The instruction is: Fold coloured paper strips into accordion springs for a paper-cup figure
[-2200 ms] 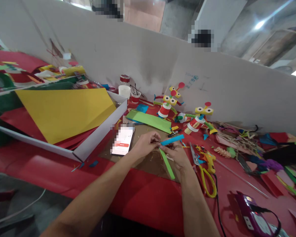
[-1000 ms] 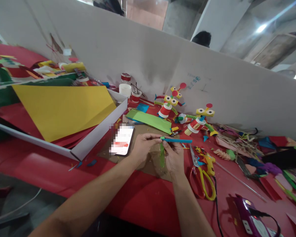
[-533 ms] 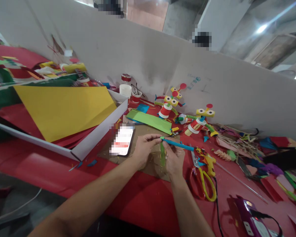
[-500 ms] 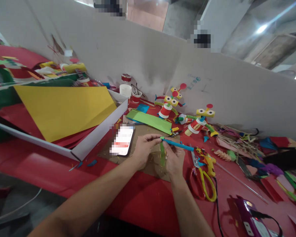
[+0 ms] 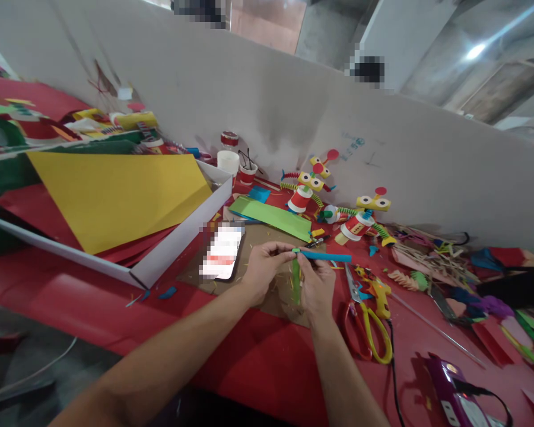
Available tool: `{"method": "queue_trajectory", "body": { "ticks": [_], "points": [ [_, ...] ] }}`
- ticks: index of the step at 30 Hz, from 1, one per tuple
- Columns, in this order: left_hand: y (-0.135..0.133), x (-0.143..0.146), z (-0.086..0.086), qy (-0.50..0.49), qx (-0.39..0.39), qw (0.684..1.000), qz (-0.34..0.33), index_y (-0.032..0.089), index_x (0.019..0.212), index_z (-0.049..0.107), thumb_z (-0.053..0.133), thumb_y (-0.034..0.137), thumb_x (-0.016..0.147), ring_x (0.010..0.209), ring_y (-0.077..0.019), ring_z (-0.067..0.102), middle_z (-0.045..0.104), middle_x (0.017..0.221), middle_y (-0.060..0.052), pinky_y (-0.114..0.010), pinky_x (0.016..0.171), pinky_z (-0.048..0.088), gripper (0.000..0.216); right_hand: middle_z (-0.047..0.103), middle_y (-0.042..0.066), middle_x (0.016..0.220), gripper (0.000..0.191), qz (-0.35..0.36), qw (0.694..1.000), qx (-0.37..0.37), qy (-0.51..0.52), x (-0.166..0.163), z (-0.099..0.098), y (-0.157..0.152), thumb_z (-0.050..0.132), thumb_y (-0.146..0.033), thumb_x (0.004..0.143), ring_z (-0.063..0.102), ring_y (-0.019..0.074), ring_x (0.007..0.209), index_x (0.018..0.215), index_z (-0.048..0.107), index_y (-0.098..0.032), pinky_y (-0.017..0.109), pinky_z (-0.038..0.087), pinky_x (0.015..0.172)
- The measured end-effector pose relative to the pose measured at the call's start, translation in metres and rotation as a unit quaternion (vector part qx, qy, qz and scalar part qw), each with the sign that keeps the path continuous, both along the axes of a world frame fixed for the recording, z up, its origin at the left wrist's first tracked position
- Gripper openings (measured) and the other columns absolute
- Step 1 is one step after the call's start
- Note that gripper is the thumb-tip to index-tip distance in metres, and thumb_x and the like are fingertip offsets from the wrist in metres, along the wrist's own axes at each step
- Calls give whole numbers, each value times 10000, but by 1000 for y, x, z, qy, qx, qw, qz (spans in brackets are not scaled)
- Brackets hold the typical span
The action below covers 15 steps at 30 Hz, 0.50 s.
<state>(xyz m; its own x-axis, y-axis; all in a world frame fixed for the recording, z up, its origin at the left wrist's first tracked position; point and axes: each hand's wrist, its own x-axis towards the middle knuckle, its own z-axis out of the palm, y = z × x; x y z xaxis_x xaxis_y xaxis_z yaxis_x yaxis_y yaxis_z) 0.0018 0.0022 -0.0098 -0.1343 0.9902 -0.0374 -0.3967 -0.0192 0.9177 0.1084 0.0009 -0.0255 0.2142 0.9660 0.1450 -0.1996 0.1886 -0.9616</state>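
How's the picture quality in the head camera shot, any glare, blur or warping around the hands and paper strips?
Head view: the left hand, right hand and blue strip are evenly lit and fairly sharp; wide-angle warping bows the white partition; a ceiling light flares top right; the phone screen is pixelated.

A single head-worn view looks forward and down across the red tabletop (image 5: 258, 362) — forearms rise from the bottom edge, near the lens — toward the white partition (image 5: 267, 112) behind it.
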Motion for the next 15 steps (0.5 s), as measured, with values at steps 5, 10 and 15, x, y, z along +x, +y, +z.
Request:
{"method": "queue_trajectory", "body": {
  "ticks": [5,10,15],
  "points": [
    [-1,-3,7,-5,13,999,-50,155,823,717,745,221,611,731,-136,594,689,763,-30,-264,730,451,224,713,25,820,255,3,1000,4,22,2,-2,2,709,-291,688,637,158,781,916,701,-178,321,489,779],
    [-2,-6,11,-29,-7,993,-110,132,913,727,766,270,605,876,-198,616,717,899,-94,-335,864,436,339,708,-4,811,231,11,999,-4,53,2,-2,2,716,-269,685,637,134,769,905,700,-201,289,481,775],
    [-1,-7,11,-44,-14,990,-131,137,915,733,775,275,598,862,-197,624,722,863,-93,-329,848,439,349,707,7,829,252,-1,999,-28,43,3,0,2,711,-299,678,635,144,771,904,692,-188,308,482,783]
  ]
}}
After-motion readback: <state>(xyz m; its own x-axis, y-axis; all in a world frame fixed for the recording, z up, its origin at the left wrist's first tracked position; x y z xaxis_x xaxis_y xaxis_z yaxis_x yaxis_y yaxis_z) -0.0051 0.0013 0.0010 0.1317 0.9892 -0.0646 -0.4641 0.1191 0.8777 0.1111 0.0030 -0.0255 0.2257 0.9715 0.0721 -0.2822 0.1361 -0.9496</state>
